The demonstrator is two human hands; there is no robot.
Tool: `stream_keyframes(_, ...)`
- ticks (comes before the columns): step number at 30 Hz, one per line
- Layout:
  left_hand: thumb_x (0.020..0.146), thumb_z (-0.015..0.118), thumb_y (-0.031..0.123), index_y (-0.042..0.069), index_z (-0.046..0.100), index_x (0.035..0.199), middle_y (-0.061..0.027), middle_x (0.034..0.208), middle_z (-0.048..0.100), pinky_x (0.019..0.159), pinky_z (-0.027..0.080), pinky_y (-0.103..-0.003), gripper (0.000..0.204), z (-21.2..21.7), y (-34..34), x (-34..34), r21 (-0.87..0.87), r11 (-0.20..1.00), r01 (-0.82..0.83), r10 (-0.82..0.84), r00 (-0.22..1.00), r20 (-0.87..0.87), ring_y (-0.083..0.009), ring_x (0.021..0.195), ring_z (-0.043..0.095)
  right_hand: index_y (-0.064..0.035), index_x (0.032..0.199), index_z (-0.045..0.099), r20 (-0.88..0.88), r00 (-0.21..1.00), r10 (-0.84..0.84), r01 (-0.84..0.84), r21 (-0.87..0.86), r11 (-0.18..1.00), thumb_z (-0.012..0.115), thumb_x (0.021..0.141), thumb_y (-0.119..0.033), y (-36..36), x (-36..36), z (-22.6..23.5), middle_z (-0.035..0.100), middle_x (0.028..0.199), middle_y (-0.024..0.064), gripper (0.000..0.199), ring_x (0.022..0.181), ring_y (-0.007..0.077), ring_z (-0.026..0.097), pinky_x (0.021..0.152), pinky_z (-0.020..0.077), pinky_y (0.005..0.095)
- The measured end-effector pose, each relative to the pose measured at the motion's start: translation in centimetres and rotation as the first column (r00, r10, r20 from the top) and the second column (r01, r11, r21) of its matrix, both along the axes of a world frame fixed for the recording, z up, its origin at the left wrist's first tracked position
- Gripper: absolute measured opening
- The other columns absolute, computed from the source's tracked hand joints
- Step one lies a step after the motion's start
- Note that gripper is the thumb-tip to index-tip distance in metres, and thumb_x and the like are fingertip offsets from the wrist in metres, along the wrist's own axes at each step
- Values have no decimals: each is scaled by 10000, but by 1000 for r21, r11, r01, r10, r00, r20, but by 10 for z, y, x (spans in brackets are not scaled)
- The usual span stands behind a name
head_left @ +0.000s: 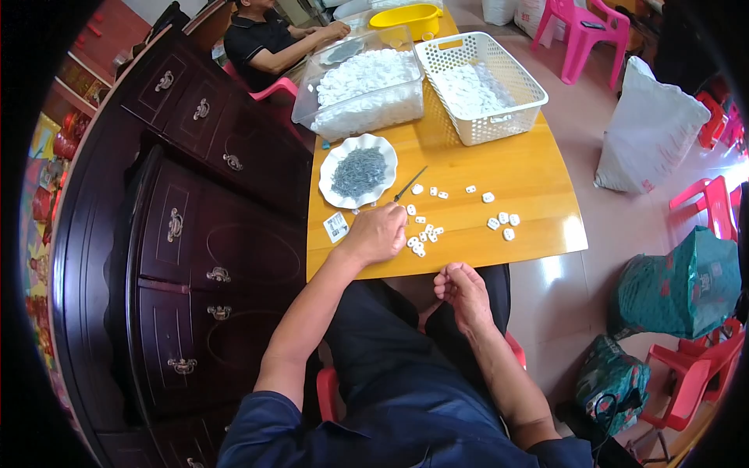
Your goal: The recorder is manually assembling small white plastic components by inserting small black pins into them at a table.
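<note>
My left hand [380, 233] rests on the yellow wooden table [530, 168], fingers curled, gripping a thin metal tool [410, 184] that points up and to the right. Several small white plastic pieces [426, 232] lie scattered just right of that hand, with a few more pieces [503, 223] further right. A white scalloped dish [335, 156] holding a heap of small grey metal parts [359, 171] stands just beyond the hand. My right hand [463, 290] hangs below the table edge over my lap, fingers loosely curled; whether it holds anything is hidden.
A clear bin [363, 87] and a white lattice basket [482, 86], both with white pieces, stand at the far end beside a yellow bowl [406, 17]. Another person [273, 39] sits there. Dark wooden cabinet [187, 234] on the left. White sack [646, 132], green bags, pink and red chairs on the right.
</note>
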State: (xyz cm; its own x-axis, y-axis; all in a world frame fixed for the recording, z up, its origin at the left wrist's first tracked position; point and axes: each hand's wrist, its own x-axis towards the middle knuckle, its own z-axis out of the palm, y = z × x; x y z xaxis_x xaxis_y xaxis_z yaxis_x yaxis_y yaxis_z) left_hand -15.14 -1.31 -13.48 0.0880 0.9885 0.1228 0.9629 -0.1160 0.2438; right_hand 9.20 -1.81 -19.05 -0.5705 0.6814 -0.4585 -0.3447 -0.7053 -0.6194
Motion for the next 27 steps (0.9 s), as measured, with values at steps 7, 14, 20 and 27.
stream_keyframes(7,859,646,55,103,648,978,-77,873,666,657,544,-445,128,5,-30,27,152,987,-46,14,979,205,-332,770,679,-95,967,642,-15,1000,18,-18,9,1000,573,1055,-256,-1,-1,0,700,865,14,196,731,82,633,727,506,239)
stream_keyframes(14,862,683,83,110,737,1062,-66,894,670,643,568,-410,209,-14,-51,48,167,982,-92,54,974,219,-291,779,690,-96,970,645,-19,999,28,-28,16,999,572,1056,-255,-2,-2,-2,701,866,14,196,729,82,637,726,508,237)
stream_keyframes(20,861,697,72,93,740,1114,-57,866,626,603,559,-379,258,-18,-57,53,244,970,-10,-12,996,89,-245,755,687,-96,969,643,-21,999,25,-24,25,999,572,1057,-254,-2,-1,-1,697,866,13,194,732,82,635,724,512,239)
stream_keyframes(27,864,694,69,130,726,1189,-45,840,582,568,544,-369,332,-23,-65,52,220,975,17,-18,1000,5,-229,713,667,-102,965,638,3,1000,30,-30,46,999,574,1057,-256,-2,-2,0,689,868,7,191,734,77,624,730,508,237)
